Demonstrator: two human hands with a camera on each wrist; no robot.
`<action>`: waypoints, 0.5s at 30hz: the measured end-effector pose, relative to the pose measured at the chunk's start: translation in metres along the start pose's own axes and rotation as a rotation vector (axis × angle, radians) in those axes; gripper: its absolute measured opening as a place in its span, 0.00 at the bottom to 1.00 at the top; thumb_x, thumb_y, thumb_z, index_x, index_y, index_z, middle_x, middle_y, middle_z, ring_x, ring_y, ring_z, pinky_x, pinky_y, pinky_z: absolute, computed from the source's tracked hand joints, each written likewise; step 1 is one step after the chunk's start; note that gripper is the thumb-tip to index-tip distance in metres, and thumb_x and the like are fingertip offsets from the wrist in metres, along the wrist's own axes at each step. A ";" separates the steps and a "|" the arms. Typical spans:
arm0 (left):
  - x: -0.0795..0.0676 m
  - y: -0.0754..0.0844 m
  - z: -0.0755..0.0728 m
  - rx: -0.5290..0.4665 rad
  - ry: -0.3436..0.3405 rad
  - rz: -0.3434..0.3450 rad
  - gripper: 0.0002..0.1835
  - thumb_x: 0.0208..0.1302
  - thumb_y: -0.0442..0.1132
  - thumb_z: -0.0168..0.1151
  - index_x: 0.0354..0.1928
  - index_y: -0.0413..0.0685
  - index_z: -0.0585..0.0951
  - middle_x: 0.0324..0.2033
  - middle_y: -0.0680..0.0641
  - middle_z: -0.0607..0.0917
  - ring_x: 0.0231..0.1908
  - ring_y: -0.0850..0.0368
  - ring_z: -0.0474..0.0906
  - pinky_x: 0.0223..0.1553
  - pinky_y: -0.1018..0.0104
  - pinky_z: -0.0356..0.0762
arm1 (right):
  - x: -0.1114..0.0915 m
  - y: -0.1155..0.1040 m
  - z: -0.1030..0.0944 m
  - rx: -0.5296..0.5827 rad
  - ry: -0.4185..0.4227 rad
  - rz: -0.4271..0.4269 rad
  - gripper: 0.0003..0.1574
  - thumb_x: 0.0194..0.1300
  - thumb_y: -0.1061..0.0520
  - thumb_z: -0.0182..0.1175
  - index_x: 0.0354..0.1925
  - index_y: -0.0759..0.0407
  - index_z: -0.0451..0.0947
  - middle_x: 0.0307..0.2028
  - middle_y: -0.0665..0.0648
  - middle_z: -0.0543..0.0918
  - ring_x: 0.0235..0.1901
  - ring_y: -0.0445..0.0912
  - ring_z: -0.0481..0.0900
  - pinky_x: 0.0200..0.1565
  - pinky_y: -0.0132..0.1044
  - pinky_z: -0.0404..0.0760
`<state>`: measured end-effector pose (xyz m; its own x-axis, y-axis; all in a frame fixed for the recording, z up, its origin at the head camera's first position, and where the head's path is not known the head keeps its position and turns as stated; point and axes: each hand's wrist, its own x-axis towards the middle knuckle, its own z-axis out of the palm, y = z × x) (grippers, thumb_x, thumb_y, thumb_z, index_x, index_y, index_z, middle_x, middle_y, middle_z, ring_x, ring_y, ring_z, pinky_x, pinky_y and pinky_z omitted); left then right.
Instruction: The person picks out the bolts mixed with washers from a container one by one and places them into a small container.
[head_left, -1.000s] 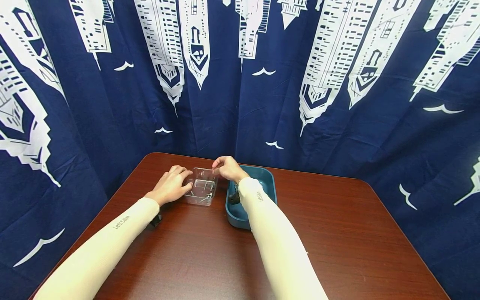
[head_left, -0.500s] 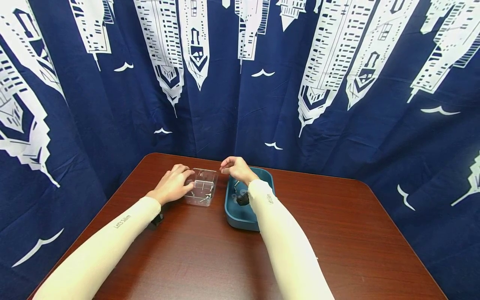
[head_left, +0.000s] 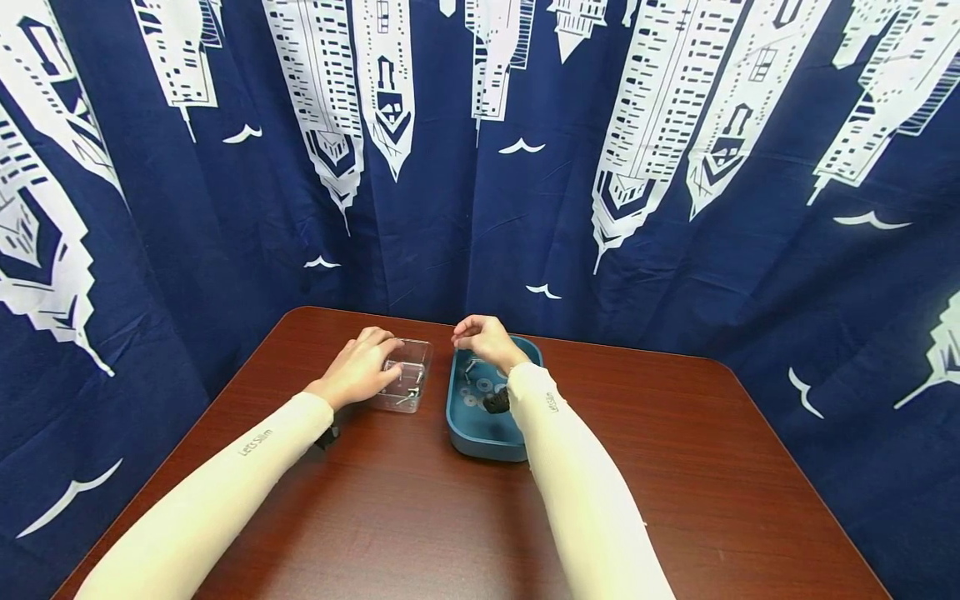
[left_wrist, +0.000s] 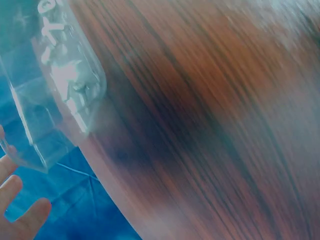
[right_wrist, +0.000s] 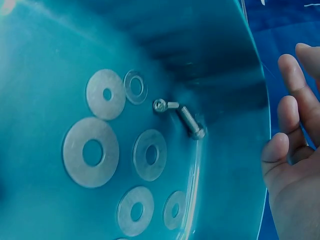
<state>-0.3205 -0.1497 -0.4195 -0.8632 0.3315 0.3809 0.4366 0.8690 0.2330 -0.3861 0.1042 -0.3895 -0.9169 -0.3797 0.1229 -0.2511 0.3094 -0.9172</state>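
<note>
My left hand (head_left: 362,367) lies with spread fingers at the left side of a clear plastic box (head_left: 408,406). Small metal pieces (left_wrist: 77,92) lie inside that box, blurred in the left wrist view. Over the far left rim of a blue tray (head_left: 487,448) hovers my right hand (head_left: 486,340); its fingers are loosely bent, and nothing shows between them. Flat metal washers (right_wrist: 91,152) of different sizes lie on the tray floor, several in all. Beside them, two bolts (right_wrist: 190,122) rest near the tray wall.
Both containers stand side by side toward the back of a brown wooden table (head_left: 405,517). A dark blue curtain (head_left: 435,250) with white city prints hangs behind the table. Dark wrist cameras (head_left: 497,402) sit under the sleeves.
My right hand has drawn back rightward from the clear box to the blue tray, uncovering more washers. My left hand has shifted slightly to the right against the box.
</note>
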 end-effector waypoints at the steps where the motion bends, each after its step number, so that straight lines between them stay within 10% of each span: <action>1: 0.001 0.002 0.000 -0.002 -0.002 0.001 0.25 0.65 0.47 0.62 0.61 0.44 0.80 0.59 0.41 0.78 0.66 0.43 0.66 0.62 0.42 0.68 | -0.001 0.000 -0.001 -0.002 0.006 0.001 0.10 0.62 0.74 0.60 0.43 0.72 0.78 0.45 0.75 0.84 0.42 0.57 0.85 0.57 0.52 0.80; 15: 0.011 0.019 0.007 -0.027 -0.021 0.013 0.24 0.66 0.49 0.60 0.62 0.49 0.80 0.60 0.43 0.77 0.66 0.45 0.66 0.65 0.43 0.67 | -0.006 0.013 -0.013 -0.008 0.062 0.033 0.11 0.61 0.74 0.61 0.44 0.72 0.78 0.41 0.69 0.86 0.34 0.41 0.83 0.47 0.34 0.82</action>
<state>-0.3237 -0.1266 -0.4170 -0.8625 0.3501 0.3654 0.4539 0.8545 0.2527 -0.3877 0.1224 -0.3976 -0.9420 -0.3148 0.1160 -0.2226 0.3275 -0.9182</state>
